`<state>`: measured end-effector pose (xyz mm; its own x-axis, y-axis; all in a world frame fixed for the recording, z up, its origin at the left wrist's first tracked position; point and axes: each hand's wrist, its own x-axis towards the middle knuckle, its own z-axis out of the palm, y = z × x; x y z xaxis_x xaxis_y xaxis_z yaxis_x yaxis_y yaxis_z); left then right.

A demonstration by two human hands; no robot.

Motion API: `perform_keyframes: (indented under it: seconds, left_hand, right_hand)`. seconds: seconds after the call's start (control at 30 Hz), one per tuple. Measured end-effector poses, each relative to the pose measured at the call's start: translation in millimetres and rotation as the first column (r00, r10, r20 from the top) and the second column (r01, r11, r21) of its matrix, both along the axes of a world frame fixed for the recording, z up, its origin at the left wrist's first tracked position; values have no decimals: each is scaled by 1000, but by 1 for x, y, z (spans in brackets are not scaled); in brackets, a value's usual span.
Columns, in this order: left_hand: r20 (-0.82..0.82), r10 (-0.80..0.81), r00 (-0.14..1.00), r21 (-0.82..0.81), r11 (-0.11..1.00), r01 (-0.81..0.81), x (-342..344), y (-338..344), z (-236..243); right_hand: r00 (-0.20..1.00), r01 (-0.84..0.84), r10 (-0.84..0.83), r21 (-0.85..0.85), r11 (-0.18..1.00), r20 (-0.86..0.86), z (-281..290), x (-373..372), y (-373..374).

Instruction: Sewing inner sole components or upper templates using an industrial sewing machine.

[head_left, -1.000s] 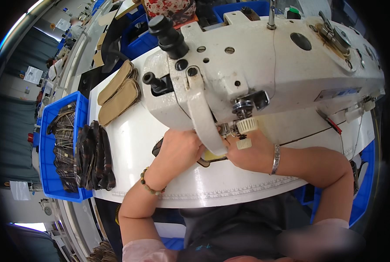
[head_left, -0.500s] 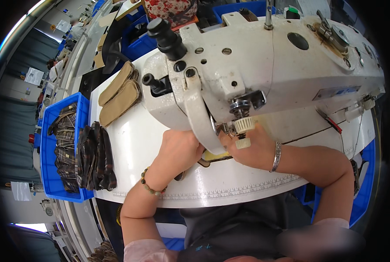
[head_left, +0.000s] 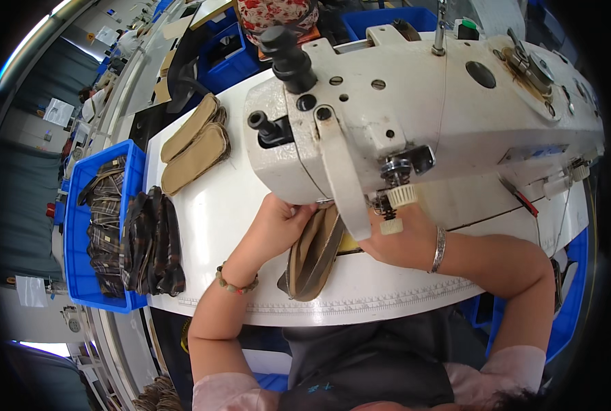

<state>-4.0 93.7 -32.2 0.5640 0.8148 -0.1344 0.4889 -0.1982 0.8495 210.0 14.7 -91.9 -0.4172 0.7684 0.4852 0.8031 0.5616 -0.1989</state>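
A white industrial sewing machine (head_left: 497, 116) stands over the white tabletop (head_left: 209, 294). A folded tan fabric piece (head_left: 305, 267) with stitched edges hangs from beneath the needle area toward me. My left hand (head_left: 276, 222) pinches its upper end at the left of the machine's head. My right hand (head_left: 398, 236) is curled beside the needle area, behind the tension knobs and lifting lever, its fingertips hidden. A yellow plate (head_left: 348, 245) shows between the fabric and my right hand.
Two tan stacks (head_left: 189, 161) lie back left. Dark plaid bundles (head_left: 151, 243) sit beside a blue bin (head_left: 79, 288) holding more. Red-handled snips (head_left: 525, 200) lie behind my right forearm. Blue bins (head_left: 388, 17) stand beyond the machine, and people (head_left: 93, 103) work far left.
The tan fabric piece has swung out toward me into view below the machine head. My left hand has shifted slightly left and up, its fingers now showing.
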Motion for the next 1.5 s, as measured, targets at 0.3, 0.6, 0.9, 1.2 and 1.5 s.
perform_keyframes:
  seconds: [0.3,0.6,0.9,1.2,1.5]
  left_hand:
    - [-50,-92,995,463,880,104,13,-11,-13]
    - [-317,-201,927,706,603,373,15,-12,-3]
    - [-302,-101,948,639,717,280,13,-15,-11]
    - [-313,-107,944,553,787,273,21,-20,1]
    - [-334,-88,938,608,740,286,16,-20,-11]
  right_hand:
    - [983,-111,106,24,994,147,-38,0,7]
    - [798,-165,155,-37,986,582,-5,-6,3]
    - [974,-141,119,102,985,194,13,-8,-4]
    - [898,-163,52,219,962,438,-2,-9,1]
    - [976,-182,168,101,978,136,14,-7,-3]
